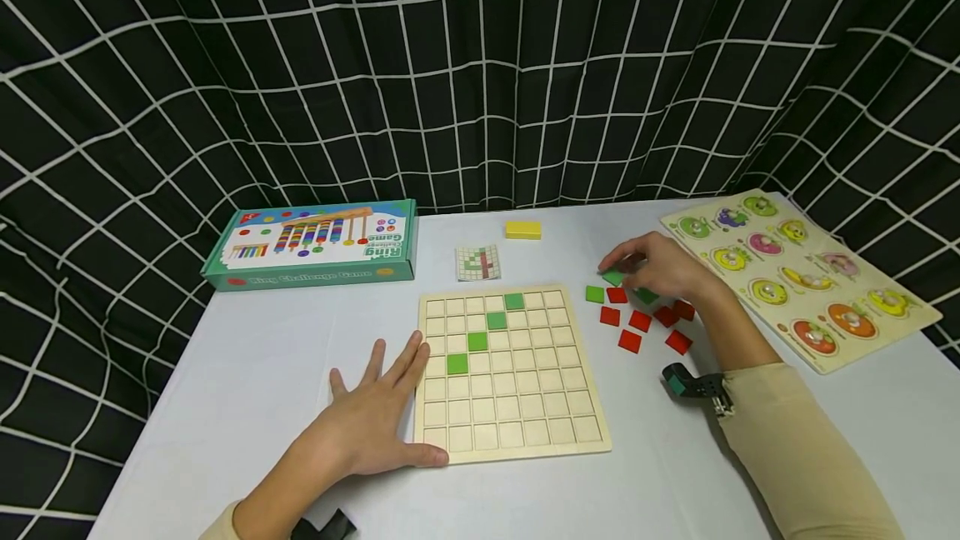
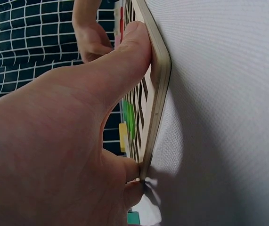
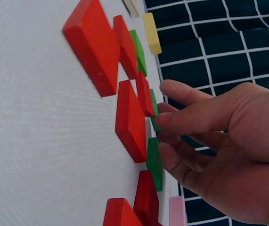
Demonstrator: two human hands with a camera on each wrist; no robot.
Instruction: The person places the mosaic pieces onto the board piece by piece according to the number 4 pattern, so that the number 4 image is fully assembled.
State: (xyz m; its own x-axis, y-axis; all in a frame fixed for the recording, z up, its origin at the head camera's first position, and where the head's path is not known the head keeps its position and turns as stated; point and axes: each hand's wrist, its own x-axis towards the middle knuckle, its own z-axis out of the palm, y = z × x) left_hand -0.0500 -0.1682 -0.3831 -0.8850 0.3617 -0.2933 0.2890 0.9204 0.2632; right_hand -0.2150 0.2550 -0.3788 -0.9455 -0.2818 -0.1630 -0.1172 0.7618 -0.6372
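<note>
Your right hand [image 1: 663, 267], fingers bent, sets its forefinger and thumb at opposite edges of a green tile [image 1: 612, 277] lying right of the grid board [image 1: 533, 382], though you cannot tell from here whether the pinch has closed. Your left hand [image 1: 378, 423], fingers spread, steadies the grid board along its left edge, thumb pressed on the near left corner. The squeeze for space is the likeliest trouble: a red tile [image 1: 617, 295] lies just beside your fingertips and a dark green tile [image 1: 646, 296] sits under your palm, so a low sweep could scatter them, and a thin, flat edge could slip from a shallow grip. Should your left thumb ease off, the grid board might slide. The green tile is square, with no long axis, and lies slantwise, one corner turned toward you. Four more green tiles [image 1: 477, 342] on the grid board step diagonally from its left side to its far edge. Beyond the grid board sit a pattern card [image 1: 470, 275] and a yellow block [image 1: 522, 230]; a game box [image 1: 311, 244] lies far left of it, a fruit board [image 1: 795, 277] far right.
</note>
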